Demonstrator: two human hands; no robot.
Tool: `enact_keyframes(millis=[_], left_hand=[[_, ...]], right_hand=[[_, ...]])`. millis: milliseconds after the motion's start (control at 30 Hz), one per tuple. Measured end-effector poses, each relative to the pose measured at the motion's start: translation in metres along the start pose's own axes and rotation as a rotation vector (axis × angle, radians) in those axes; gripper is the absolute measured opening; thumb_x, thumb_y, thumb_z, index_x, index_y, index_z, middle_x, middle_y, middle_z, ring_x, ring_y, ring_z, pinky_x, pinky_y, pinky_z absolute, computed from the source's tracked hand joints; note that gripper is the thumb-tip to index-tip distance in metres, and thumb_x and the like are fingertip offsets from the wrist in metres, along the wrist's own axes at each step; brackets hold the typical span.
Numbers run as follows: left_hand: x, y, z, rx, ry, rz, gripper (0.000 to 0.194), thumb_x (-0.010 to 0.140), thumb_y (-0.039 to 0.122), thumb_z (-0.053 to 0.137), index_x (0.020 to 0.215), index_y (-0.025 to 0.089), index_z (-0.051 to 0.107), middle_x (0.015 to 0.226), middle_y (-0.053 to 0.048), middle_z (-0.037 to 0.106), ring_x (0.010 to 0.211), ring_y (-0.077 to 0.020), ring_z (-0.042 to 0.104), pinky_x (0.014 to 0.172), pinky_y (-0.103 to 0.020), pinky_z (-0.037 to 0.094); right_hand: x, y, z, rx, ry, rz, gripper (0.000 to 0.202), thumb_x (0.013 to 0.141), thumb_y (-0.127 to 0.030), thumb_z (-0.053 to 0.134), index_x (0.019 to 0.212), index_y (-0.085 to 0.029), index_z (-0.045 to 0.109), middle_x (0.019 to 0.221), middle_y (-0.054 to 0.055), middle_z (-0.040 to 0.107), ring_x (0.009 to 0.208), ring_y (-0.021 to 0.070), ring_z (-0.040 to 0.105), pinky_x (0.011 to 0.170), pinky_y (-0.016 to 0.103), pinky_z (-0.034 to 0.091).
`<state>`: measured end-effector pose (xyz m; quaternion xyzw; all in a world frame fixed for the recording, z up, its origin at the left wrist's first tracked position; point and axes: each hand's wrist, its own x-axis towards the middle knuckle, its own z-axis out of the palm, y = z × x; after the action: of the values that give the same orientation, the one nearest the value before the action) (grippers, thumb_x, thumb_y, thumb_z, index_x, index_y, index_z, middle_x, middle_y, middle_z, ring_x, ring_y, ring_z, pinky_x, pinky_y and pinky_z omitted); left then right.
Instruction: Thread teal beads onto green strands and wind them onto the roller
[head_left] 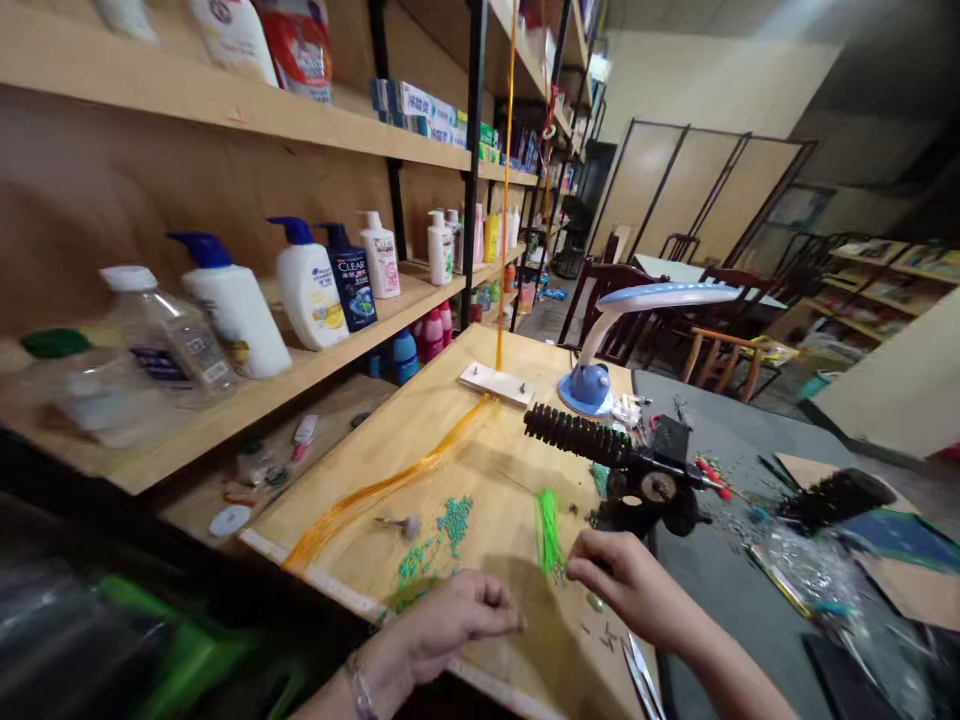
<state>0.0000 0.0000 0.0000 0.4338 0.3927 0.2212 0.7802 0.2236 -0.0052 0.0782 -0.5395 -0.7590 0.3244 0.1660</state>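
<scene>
My left hand [469,622] hovers over the front edge of the wooden board [375,440], fingers curled together; anything between the fingertips is too small to make out. My right hand [619,578], also with its fingers closed, is beside a bundle of bright green threads [548,530] and small beads. Teal beads [454,522] and green beads [412,566] lie beyond my left hand. Orange threads [390,482] run across the board from a white clamp plate [496,384]. Scissors [641,677] lie below my right hand.
A black spiral-ridged tool [645,470] stands on the board right of centre, with a blue lamp [585,385] behind it. Shelves with bottles [311,290] line the left. On the grey table [720,415] at right are plastic bags [814,570] and loose parts.
</scene>
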Motion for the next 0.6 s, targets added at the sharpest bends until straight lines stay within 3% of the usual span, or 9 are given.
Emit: enact_keyframes(millis=[167, 333, 500, 600], left_hand=[[-0.001, 0.003, -0.002, 0.006, 0.005, 0.003, 0.017, 0.057, 0.028, 0.074, 0.065, 0.013, 0.069, 0.064, 0.001, 0.064, 0.062, -0.0125, 0.049, 0.069, -0.027, 0.035], [-0.003, 0.003, -0.006, 0.095, -0.004, 0.065, 0.021, 0.064, 0.033, 0.074, 0.070, 0.013, 0.070, 0.079, -0.004, 0.071, 0.079, -0.0188, 0.059, 0.078, -0.030, 0.039], [-0.006, 0.019, -0.001, 0.389, 0.135, 0.327, 0.025, 0.071, 0.022, 0.066, 0.095, 0.017, 0.071, 0.097, -0.005, 0.071, 0.096, -0.0235, 0.059, 0.085, -0.033, 0.039], [-0.009, 0.034, 0.014, 0.546, 0.225, 0.493, 0.025, 0.070, 0.017, 0.069, 0.095, 0.020, 0.069, 0.098, -0.004, 0.069, 0.097, -0.0219, 0.058, 0.087, -0.030, 0.038]], right_hand=[[0.001, 0.001, 0.002, 0.025, 0.005, 0.013, 0.034, 0.092, -0.041, 0.050, 0.071, -0.016, 0.060, 0.063, -0.001, 0.057, 0.060, 0.0138, 0.051, 0.055, 0.023, 0.035], [0.001, 0.003, 0.002, 0.103, -0.003, 0.033, 0.033, 0.089, -0.041, 0.054, 0.069, -0.015, 0.061, 0.058, -0.003, 0.049, 0.056, 0.0116, 0.045, 0.051, 0.022, 0.032], [0.001, 0.000, 0.008, 0.241, -0.063, 0.156, 0.035, 0.086, -0.044, 0.056, 0.068, -0.015, 0.063, 0.048, -0.007, 0.042, 0.044, 0.0082, 0.035, 0.041, 0.019, 0.025], [0.003, -0.002, 0.013, 0.306, -0.073, 0.200, 0.038, 0.082, -0.049, 0.059, 0.065, -0.015, 0.061, 0.046, -0.007, 0.042, 0.041, 0.0074, 0.034, 0.038, 0.019, 0.023]])
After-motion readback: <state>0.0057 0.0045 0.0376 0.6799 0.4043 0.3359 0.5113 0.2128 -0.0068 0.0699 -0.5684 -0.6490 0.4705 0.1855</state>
